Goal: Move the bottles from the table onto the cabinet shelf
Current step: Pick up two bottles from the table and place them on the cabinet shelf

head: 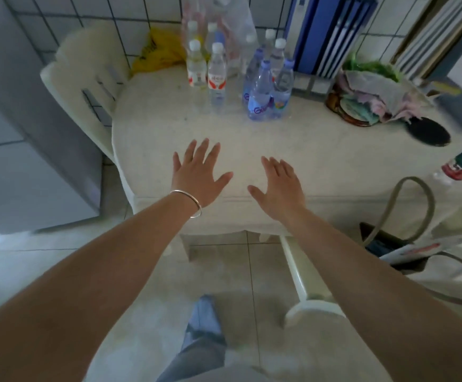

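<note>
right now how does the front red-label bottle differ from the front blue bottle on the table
The red-label bottle is clear plastic with a white cap; the blue bottle is blue-tinted with a blue cap. The red-label bottle carries a red and white label, the blue bottle a blue one with lettering. The red-label bottle stands left, the blue bottle right, in a separate cluster. Both stand upright and capped on the table, beyond both open hands.

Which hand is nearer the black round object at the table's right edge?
Right. The right hand lies open, left of and nearer the camera than the black round object; the left hand is farther left, beyond the right hand.
</note>
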